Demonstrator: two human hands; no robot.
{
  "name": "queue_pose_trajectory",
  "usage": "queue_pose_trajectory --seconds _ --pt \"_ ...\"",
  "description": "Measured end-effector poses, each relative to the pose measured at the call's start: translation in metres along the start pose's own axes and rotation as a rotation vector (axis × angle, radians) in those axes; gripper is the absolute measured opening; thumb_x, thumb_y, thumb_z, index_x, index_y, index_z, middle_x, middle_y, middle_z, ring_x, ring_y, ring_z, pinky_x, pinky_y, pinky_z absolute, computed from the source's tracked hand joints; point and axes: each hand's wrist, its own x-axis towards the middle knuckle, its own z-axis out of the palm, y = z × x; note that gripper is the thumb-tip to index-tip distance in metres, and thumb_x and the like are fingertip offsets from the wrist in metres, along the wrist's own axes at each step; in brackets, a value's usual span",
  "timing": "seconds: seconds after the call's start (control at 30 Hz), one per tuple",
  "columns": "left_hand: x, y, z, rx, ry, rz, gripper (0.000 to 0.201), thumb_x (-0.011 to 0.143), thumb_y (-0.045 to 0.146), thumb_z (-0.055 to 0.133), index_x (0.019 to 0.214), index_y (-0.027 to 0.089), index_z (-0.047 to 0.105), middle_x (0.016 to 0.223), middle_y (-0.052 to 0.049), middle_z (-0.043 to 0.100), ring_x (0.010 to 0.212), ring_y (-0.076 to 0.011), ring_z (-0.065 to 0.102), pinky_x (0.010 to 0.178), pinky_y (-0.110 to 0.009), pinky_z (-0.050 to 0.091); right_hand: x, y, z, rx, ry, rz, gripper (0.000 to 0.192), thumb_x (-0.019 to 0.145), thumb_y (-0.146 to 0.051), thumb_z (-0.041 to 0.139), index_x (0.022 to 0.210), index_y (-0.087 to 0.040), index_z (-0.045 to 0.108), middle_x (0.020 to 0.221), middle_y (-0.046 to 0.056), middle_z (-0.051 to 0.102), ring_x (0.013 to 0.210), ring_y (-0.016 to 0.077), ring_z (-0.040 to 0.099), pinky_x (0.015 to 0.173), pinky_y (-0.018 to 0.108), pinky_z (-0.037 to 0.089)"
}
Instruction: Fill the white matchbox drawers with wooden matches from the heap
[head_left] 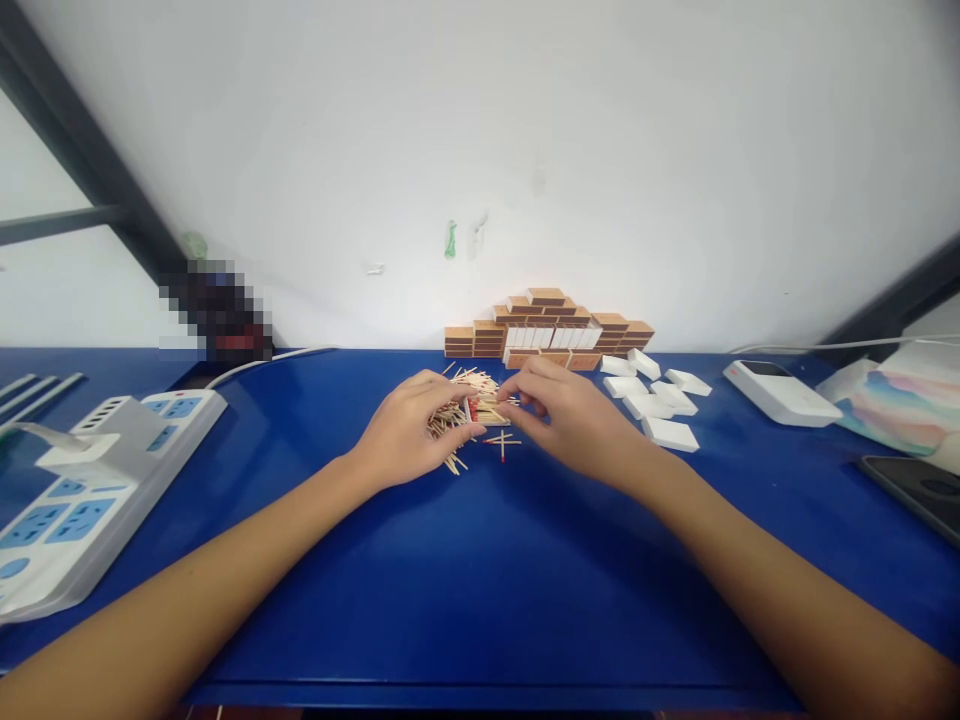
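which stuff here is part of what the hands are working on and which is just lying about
In hand:
- loose matches, under both the left hand and the right hand
- stacked matchboxes against the wall
- white box trays beside the right hand

Lying about:
- power strip
- white device
- dark phone
- colourful paper

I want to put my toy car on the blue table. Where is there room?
The biggest bare patch of the blue table is near the front edge, between the two forearms. Another lies between the power strip and the left hand. It is crowded around the matchsticks, both hands, the stacked matchboxes and the loose white boxes beside the right hand.
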Motion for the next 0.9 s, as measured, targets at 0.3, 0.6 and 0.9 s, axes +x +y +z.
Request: queue_pose_trajectory --seconds 0.3,0.6,0.9 --pt "0.002 -0.019 -0.006 0.07 0.057 -0.174 0.033 0.091 0.041 0.076 0.118 0.024 0.073 0.107 -0.006 0.077 0.098 -0.0236 0.07 0.089 -0.042 0.058 -0.001 0.007 -0.007 0.051 -0.159 -0.04 0.015 0.098 -0.019 0.058 0.109 -0.023 0.068 0.098 0.005 0.06 0.084 0.0188 0.058 0.074 0.032 0.044" --pt "0.001 -0.016 -0.003 0.084 0.009 -0.083 0.033 0.091 0.04 0.076 0.119 0.022 0.073 0.112 -0.009 0.077 0.103 -0.0251 0.068 0.092 -0.043 0.056 -0.003 0.011 -0.005 0.128 -0.432 0.041 0.007 0.095 -0.018 0.064 0.096 -0.022 0.07 0.099 0.005 0.06 0.083 0.0179 0.058 0.074 0.031 0.046" --pt "0.001 -0.015 -0.004 0.087 -0.003 -0.05 0.035 0.091 0.041 0.077 0.12 0.022 0.072 0.11 -0.009 0.077 0.102 -0.0261 0.068 0.09 -0.044 0.057 -0.004 0.008 -0.006 0.086 -0.392 0.115 0.015 0.101 -0.022 0.052 0.089 -0.021 0.062 0.096 0.006 0.063 0.082 0.0191 0.06 0.075 0.033 0.047"
